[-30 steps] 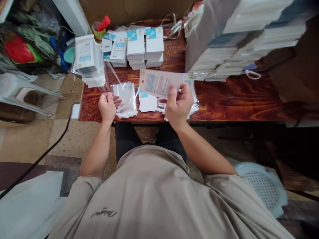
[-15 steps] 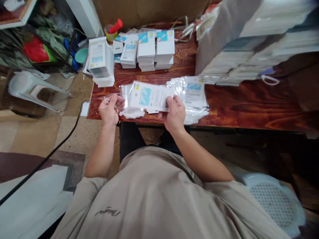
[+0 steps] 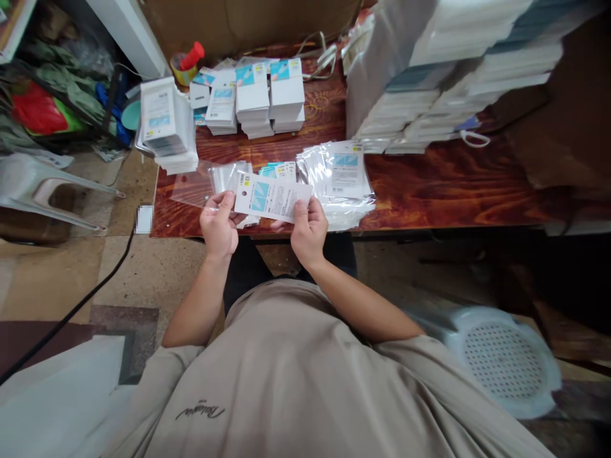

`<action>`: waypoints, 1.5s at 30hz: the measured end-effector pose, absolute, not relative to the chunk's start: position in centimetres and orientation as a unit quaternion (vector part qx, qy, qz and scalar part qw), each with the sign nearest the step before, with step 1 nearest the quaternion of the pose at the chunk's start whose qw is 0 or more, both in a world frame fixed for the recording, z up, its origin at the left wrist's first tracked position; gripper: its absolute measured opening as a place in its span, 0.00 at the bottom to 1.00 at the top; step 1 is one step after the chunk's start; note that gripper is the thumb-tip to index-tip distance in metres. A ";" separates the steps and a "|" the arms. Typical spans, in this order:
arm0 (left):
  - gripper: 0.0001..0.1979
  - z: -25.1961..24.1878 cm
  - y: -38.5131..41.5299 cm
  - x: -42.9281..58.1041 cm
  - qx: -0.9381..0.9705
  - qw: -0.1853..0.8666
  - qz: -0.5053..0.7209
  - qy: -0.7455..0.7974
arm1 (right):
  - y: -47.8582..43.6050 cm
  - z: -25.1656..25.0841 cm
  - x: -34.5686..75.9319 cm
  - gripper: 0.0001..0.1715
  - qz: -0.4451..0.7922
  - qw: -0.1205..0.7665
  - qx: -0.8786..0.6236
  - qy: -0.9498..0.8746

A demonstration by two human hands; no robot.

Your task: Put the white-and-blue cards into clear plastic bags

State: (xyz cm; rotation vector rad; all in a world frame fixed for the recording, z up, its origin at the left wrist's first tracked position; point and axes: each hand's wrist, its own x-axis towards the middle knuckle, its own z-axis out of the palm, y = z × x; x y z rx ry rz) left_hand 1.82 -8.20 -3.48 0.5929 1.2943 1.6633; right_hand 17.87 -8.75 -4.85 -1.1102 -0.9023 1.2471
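Note:
My right hand (image 3: 309,230) pinches the right end of a white printed card (image 3: 273,197) with a blue panel and a small hole at its left end. At the card's left end, my left hand (image 3: 220,222) is closed on a clear plastic bag (image 3: 191,184), which spreads out to the left. Whether the card's tip is inside the bag I cannot tell. Behind the card lie a pile of clear bags (image 3: 228,175) and several blue-and-white cards (image 3: 286,169). To the right is a heap of bagged cards (image 3: 348,175) in shiny film.
Card stacks (image 3: 252,95) stand along the back of the wooden table (image 3: 429,191), beside a tray of cards (image 3: 165,121) at left. Tall bundles (image 3: 420,95) rise at back right. A tape roll (image 3: 184,71) sits behind. Plastic stools (image 3: 501,362) stand on the floor.
My hands have come closer together, bringing the card's left end up to my left hand. The clear bag now spreads wider to the left. The whole view has shifted slightly.

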 end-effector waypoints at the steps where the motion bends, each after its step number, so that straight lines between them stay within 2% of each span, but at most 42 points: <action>1: 0.19 -3.3 -8.4 1.7 0.244 0.456 0.674 0.527 | -8.9 -4.9 17.9 0.27 0.534 0.581 -0.478 -0.387; 7: 0.18 -2.8 -9.6 1.7 0.260 0.465 0.659 0.532 | -10.0 -5.2 18.2 0.26 0.534 0.578 -0.469 -0.403; 11: 0.18 -2.9 -10.1 1.5 0.248 0.469 0.665 0.525 | -10.9 -5.5 20.0 0.22 0.511 0.502 -0.443 -0.540; 14: 0.18 -2.6 -10.7 0.9 0.246 0.470 0.661 0.531 | -11.0 -5.9 21.2 0.25 0.490 0.444 -0.389 -0.642; 18: 0.18 -2.2 -12.3 1.3 0.260 0.502 0.645 0.514 | -11.1 -7.2 20.3 0.23 0.509 0.450 -0.359 -0.640; 20: 0.18 -2.4 -13.5 2.3 0.261 0.525 0.625 0.516 | -11.2 -7.8 19.2 0.27 0.529 0.463 -0.372 -0.606; 23: 0.19 -3.2 -15.2 3.9 0.254 0.553 0.587 0.534 | -11.4 -7.9 17.8 0.42 0.538 0.497 -0.396 -0.554; 24: 0.20 -3.5 -15.6 4.2 0.252 0.561 0.575 0.540 | -11.4 -7.6 17.6 0.41 0.533 0.504 -0.398 -0.551; 27: 0.23 -4.2 -16.2 4.5 0.268 0.586 0.540 0.542 | -11.3 -6.1 17.7 0.24 0.531 0.495 -0.393 -0.564; 29: 0.25 -4.3 -15.8 4.0 0.312 0.613 0.489 0.536 | -10.9 -4.9 18.5 0.24 0.542 0.491 -0.414 -0.542; 31: 0.26 -4.3 -14.6 3.1 0.375 0.568 0.456 0.573 | -10.0 -3.9 20.4 0.25 0.528 0.512 -0.464 -0.492; 32: 0.25 -4.3 -13.7 2.5 0.411 0.503 0.450 0.612 | -9.3 -3.6 21.7 0.24 0.505 0.529 -0.494 -0.469; 35: 0.20 -4.3 -10.1 0.3 0.505 0.179 0.402 0.743 | -6.6 -3.9 26.6 0.25 0.387 0.573 -0.564 -0.451; 36: 0.21 -4.4 -8.9 -0.5 0.525 0.121 0.356 0.763 | -5.7 -4.2 28.3 0.25 0.352 0.574 -0.579 -0.461; 38: 0.24 -4.6 -6.6 -2.1 0.541 0.091 0.277 0.789 | -4.3 -5.2 31.1 0.26 0.276 0.556 -0.604 -0.500; 42: 0.31 -4.7 -3.8 -4.2 0.540 0.147 0.157 0.814 | -4.4 -6.2 31.4 0.33 0.042 0.505 -0.623 -0.595; 45: 0.30 -4.8 -3.0 -5.1 0.521 0.184 0.120 0.825 | -5.6 -5.8 27.1 0.21 0.042 0.389 -0.545 -0.741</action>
